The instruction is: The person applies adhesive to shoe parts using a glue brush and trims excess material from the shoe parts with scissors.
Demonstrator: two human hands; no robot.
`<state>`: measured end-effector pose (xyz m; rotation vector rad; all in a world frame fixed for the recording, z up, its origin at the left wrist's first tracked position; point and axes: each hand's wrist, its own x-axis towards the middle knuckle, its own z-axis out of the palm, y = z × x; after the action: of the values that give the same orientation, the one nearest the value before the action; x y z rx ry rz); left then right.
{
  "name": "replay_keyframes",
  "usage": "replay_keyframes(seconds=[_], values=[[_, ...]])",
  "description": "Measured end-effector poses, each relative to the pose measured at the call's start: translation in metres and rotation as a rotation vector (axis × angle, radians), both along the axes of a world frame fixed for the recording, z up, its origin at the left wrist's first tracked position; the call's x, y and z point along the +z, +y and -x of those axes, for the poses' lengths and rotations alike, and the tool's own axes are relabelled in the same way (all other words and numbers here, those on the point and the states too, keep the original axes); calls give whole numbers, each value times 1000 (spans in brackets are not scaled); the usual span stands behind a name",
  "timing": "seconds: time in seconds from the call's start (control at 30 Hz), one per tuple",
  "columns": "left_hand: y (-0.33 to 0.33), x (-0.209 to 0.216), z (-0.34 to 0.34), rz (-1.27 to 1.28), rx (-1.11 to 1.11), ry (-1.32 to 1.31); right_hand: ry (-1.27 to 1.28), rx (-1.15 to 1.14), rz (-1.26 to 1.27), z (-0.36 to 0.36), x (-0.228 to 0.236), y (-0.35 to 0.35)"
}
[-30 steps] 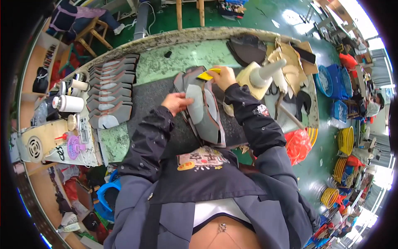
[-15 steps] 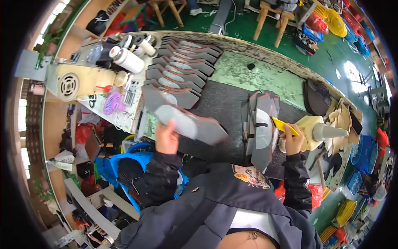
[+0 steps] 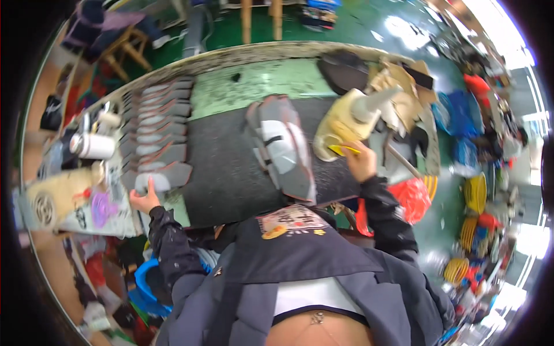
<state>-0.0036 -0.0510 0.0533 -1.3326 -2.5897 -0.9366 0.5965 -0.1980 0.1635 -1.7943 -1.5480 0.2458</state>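
My left hand (image 3: 144, 199) is at the near end of a row of overlapping grey cut pieces with red edging and light grey patches. Its thumb and fingers are apart, at the edge of the nearest piece (image 3: 156, 181). My right hand (image 3: 362, 163) grips a yellow spreader (image 3: 344, 149), its blade at the round mouth of a cream plastic container (image 3: 340, 124) with a grey cone-shaped spout. Between my hands, a stack of similar grey pieces (image 3: 284, 153) with a dark strap across its light patch lies on the black mat (image 3: 222, 173).
At the left stand a white bottle (image 3: 95, 146), a purple fan (image 3: 103, 209) and a cream box with a round grille (image 3: 49, 202). A dark cap-like item (image 3: 344, 70) and brown paper (image 3: 398, 86) lie far right. A red bag (image 3: 411, 196) hangs by the table's right end.
My left hand has carried a grey piece left and laid it at the row's near end. My right hand has moved the spreader from the stack to the container's mouth. The view has shifted right.
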Motion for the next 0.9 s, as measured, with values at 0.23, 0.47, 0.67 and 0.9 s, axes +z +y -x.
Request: replay_keyframes(seconds=[0.23,0.47,0.67,0.9], values=[[15,95,-316,260,-983,-628,-93,-138,-123,-1,-20,-19],[-6,94,-371,749,-843,-1527,589,-269,80,-9,-1,-32],[0,72,-361,853,-815,-1605,663,36,303,30,9,104],[4,55,-351,810,-746,-1663,382,256,166,26,-28,123]])
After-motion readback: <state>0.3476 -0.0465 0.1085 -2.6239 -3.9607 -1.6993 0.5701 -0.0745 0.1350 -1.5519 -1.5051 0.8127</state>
